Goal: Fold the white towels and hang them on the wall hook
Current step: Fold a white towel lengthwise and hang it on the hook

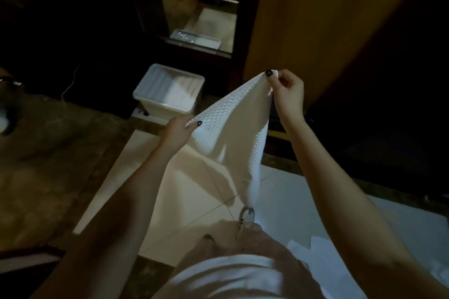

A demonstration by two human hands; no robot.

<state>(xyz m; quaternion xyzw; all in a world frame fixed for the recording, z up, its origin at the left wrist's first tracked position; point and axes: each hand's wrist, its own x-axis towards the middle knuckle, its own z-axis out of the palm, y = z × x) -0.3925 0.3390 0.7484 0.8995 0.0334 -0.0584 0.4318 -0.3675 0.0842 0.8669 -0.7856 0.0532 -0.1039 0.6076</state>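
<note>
Towel (pixel 233 133) hung stretched between left hand (pixel 178 128) and right hand (pixel 288 90), each pinching a top corner, likely for folding.

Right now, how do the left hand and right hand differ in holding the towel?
The right hand is raised higher; the left hand sits lower. The right hand pinches the towel at its top corner; the left hand grips its lower edge. Both hold it stretched between them.

The white towel (pixel 233 128) is dimpled waffle-weave cloth; the bin (pixel 167 90) smooth plastic; the floor (pixel 194 201) glossy tile.
</note>
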